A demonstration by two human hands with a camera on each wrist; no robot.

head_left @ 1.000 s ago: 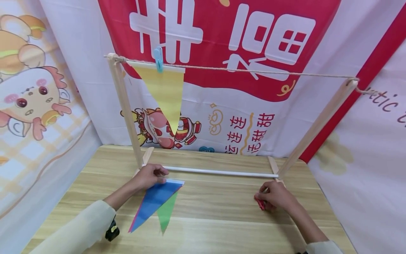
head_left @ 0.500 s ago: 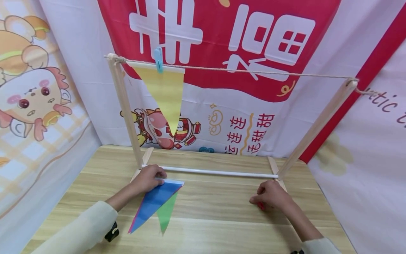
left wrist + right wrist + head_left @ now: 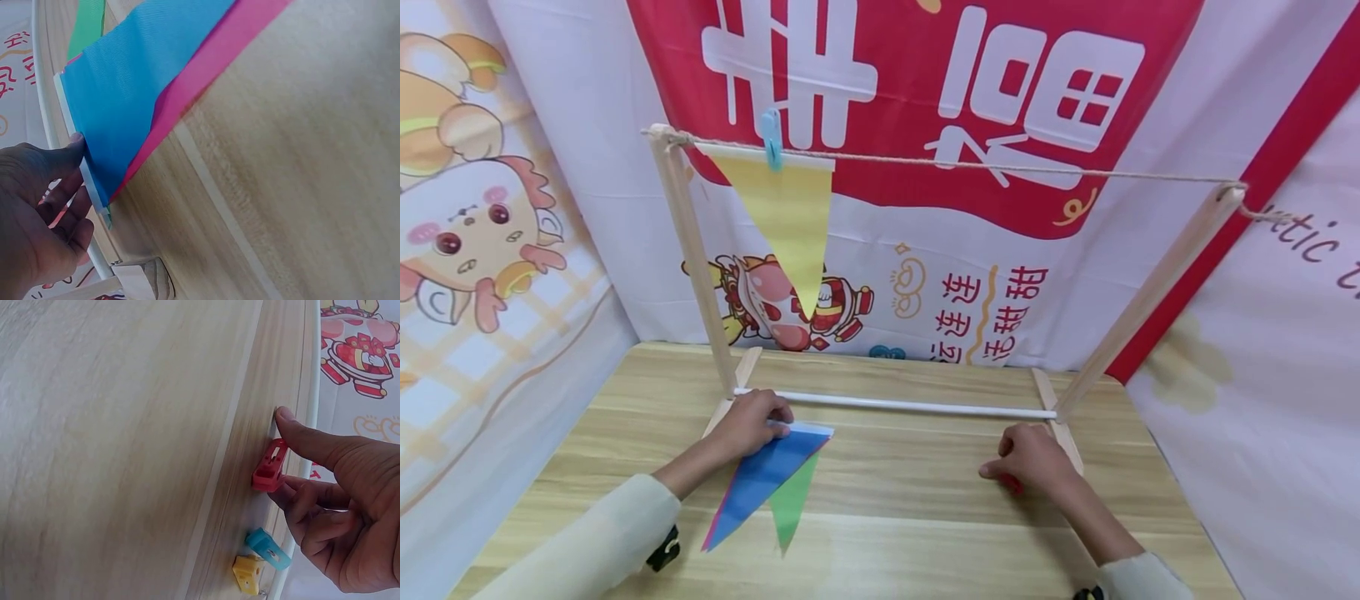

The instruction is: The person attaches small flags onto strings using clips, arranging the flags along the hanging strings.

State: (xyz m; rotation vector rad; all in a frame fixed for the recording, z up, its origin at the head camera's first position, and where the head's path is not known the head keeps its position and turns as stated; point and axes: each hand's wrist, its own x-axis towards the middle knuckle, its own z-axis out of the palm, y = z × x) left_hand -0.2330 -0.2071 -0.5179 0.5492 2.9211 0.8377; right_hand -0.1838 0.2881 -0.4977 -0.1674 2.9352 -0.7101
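Low over the table [image 3: 910, 533], left hand [image 3: 749, 423] pinching blue pennant [image 3: 766, 475], right hand [image 3: 1034, 456] gripping red clip [image 3: 269, 472]

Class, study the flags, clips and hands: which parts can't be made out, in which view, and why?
Head view: upper part of the green flag, covered by the blue flag.
Head view: most of the red clip, hidden by the right hand.
Left wrist view: tip of the pink flag, cut off by the top edge.
Right wrist view: the right wrist, cut off by the right edge.
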